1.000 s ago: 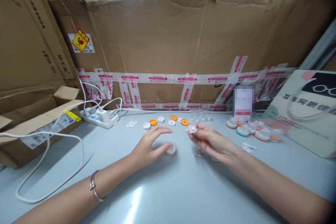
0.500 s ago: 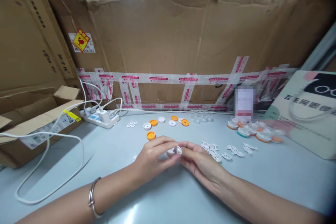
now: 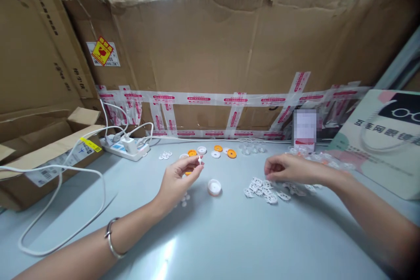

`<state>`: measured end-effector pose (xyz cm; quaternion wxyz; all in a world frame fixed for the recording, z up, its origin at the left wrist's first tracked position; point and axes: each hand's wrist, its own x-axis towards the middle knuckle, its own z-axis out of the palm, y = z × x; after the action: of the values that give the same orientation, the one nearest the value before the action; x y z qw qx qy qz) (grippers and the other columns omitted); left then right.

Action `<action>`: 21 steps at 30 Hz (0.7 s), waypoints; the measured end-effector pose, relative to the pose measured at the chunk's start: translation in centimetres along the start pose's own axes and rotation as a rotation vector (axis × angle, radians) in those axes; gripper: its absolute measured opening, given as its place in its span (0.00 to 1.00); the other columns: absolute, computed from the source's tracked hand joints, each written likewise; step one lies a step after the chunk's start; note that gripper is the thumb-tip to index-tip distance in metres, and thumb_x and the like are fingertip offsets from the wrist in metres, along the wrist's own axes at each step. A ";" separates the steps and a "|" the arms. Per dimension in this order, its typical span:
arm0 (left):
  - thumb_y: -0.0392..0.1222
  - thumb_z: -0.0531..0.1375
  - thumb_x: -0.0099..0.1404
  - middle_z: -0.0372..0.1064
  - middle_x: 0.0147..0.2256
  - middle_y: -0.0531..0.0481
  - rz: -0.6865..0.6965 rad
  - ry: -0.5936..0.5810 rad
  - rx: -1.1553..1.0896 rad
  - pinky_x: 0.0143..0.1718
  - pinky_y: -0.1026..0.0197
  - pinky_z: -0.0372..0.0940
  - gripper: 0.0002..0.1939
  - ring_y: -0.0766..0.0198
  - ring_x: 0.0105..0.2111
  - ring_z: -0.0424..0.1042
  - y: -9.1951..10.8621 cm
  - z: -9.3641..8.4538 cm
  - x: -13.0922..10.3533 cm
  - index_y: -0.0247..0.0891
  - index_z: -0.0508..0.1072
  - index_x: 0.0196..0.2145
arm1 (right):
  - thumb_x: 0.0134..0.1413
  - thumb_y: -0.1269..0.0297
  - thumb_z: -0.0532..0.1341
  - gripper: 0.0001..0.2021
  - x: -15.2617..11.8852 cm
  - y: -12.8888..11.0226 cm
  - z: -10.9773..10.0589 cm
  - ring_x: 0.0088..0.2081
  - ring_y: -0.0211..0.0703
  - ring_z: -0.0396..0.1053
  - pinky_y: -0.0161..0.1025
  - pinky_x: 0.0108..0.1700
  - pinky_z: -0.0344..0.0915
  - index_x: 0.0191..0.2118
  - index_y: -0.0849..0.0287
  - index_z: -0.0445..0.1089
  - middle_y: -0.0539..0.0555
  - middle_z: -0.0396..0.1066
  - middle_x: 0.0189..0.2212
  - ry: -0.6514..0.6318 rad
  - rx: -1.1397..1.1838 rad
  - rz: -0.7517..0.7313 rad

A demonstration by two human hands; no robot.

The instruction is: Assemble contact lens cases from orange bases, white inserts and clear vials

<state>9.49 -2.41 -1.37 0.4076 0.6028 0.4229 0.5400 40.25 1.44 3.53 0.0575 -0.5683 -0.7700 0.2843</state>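
Note:
My left hand [image 3: 177,181] is raised over the table, thumb and forefinger pinching a small white plastic piece [image 3: 200,160]. Below that hand lie several small white parts [image 3: 184,201], partly covered by it. A round white cup-like part [image 3: 214,187] with an orange tint at its base stands on the table between my hands. My right hand [image 3: 290,168] hovers at the back of a pile of white openwork plastic pieces [image 3: 262,189]. Its fingers are curled together, and whatever they may hold is hidden.
Orange discs [image 3: 231,153] and white discs [image 3: 201,150] lie at the back, near small white pieces [image 3: 165,155] and clear domed parts [image 3: 252,146]. A power strip [image 3: 131,151] with looping cables and an open carton [image 3: 88,153] are left. Cardboard [image 3: 203,52] walls the rear.
My hands have parted. The round white part they held together now stands on the table. My left hand moved left with a small white piece; my right moved right, behind the openwork pile.

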 end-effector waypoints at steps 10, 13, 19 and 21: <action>0.45 0.62 0.56 0.73 0.34 0.47 -0.126 0.025 -0.109 0.38 0.64 0.66 0.17 0.63 0.35 0.72 0.7 -0.1 0.3 0.34 0.72 0.42 | 0.39 0.64 0.62 0.04 0.5 0.6 1.3 0.24 0.39 0.64 0.34 0.25 0.56 0.23 0.58 0.70 0.50 0.69 0.20 -0.067 -0.039 0.012; 0.45 0.62 0.57 0.73 0.33 0.48 -0.121 0.021 -0.123 0.37 0.64 0.66 0.17 0.65 0.34 0.73 0.7 0.0 0.3 0.34 0.72 0.42 | 0.39 0.60 0.63 0.07 -0.1 -0.4 0.4 0.22 0.38 0.62 0.34 0.24 0.54 0.22 0.58 0.68 0.49 0.67 0.18 0.110 -0.024 0.007; 0.42 0.61 0.58 0.71 0.29 0.52 -0.058 -0.076 -0.122 0.33 0.66 0.66 0.19 0.67 0.30 0.73 0.9 0.4 -0.4 0.39 0.69 0.48 | 0.40 0.53 0.64 0.17 0.0 -4.4 2.6 0.25 0.35 0.61 0.33 0.27 0.56 0.24 0.57 0.57 0.52 0.71 0.28 0.396 0.581 -0.138; 0.41 0.61 0.57 0.71 0.28 0.52 -0.066 -0.103 -0.123 0.34 0.66 0.66 0.19 0.67 0.30 0.73 1.2 0.6 -0.6 0.39 0.70 0.48 | 0.41 0.54 0.64 0.18 0.2 -5.7 4.5 0.22 0.32 0.57 0.33 0.25 0.54 0.26 0.56 0.55 0.52 0.71 0.26 0.329 0.745 -0.151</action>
<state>10.10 -3.41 -0.44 0.4828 0.5894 0.3869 0.5194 33.56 -1.15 2.64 0.4023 -0.4883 -0.6344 0.4442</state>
